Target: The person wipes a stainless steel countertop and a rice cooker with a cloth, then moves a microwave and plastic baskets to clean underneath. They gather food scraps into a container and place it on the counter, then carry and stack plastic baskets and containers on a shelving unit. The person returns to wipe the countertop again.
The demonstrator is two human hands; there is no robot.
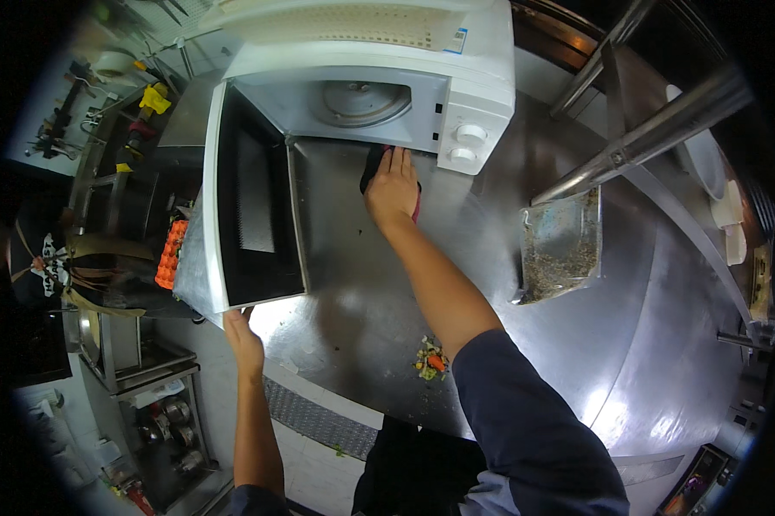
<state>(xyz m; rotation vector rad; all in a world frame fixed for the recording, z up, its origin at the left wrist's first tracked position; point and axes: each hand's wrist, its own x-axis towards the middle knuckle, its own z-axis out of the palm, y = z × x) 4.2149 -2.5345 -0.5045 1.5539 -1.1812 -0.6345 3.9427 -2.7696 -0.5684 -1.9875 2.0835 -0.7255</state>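
A white microwave oven (479, 103) stands on a stainless steel counter (336, 271) with its door swung wide. My left hand (243, 338) grips the free outer edge of the door (258, 213). The glass turntable (360, 106) shows inside the cavity. Just below the oven's front edge, my right hand (392, 190) lies over a folded dark cloth (370, 173) with a reddish side, pressing it to the steel. Much of the cloth is hidden beneath the palm. A small heap of chopped vegetable scraps (434, 362), with orange and green bits, sits near the counter's front edge.
A clear plastic bag of brownish dry bits (562, 251) is beside a slanting metal pole (645, 142) on the right. Orange egg trays (170, 255) are left of the oven door. Another person (103, 277) stands at far left. Metal pots (174, 419) fill a lower shelf.
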